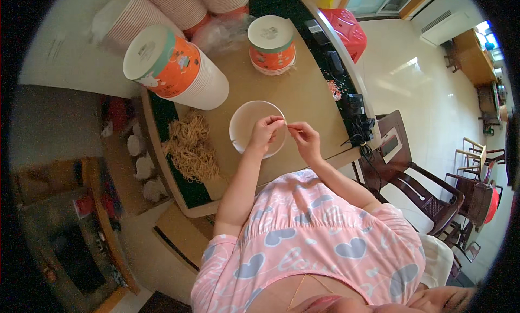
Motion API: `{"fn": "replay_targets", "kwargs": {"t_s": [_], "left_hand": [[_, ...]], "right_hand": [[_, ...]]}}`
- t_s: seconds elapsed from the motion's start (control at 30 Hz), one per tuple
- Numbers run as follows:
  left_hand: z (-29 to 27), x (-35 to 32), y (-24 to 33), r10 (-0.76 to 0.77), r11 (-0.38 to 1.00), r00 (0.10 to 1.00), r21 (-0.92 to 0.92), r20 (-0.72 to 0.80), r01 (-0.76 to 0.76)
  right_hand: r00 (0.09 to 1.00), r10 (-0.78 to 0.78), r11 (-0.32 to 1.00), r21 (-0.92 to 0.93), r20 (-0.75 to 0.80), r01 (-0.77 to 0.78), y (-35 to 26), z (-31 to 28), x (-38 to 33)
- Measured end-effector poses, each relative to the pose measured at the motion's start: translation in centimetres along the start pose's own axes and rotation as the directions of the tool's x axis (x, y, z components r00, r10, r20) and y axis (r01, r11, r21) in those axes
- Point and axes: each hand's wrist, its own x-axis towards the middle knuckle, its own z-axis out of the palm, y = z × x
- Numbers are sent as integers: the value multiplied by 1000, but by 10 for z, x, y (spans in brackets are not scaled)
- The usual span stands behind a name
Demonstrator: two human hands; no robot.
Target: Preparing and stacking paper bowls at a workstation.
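Note:
Over a white paper tub [238, 130] that stands mouth up, both my hands meet with fingertips pinched close together. My left hand [266, 133] is above the tub's opening, thumb and forefinger closed. Just right of the tub's rim, my right hand [305, 143] is closed in a similar pinch. Something thin and pale seems to pass between the fingertips, too small to make out. Left of the tub lies a tangled heap of beige strings [189, 145]. Beyond it, a tall stack of orange-and-green printed paper tubs [179, 69] leans upside down.
A shorter stack of upturned tubs [272, 42] stands at the back of the brown board [314, 96]. More nested white tubs [173, 7] and clear plastic wrap [222, 34] fill the far left. Black adapters and cables [355, 107] line the right edge, near a dark chair [428, 188].

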Motion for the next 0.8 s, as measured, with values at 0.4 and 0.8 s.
{"fn": "replay_targets", "kwargs": {"t_s": [0.4, 0.8], "left_hand": [[-6, 1, -1, -73, 967, 990, -233, 117, 99], [14, -18, 6, 493, 687, 870, 601, 28, -408]], "right_hand": [[988, 148, 985, 97, -36, -144, -6, 2, 5], [975, 170, 954, 273, -141, -127, -15, 15, 24]]}}
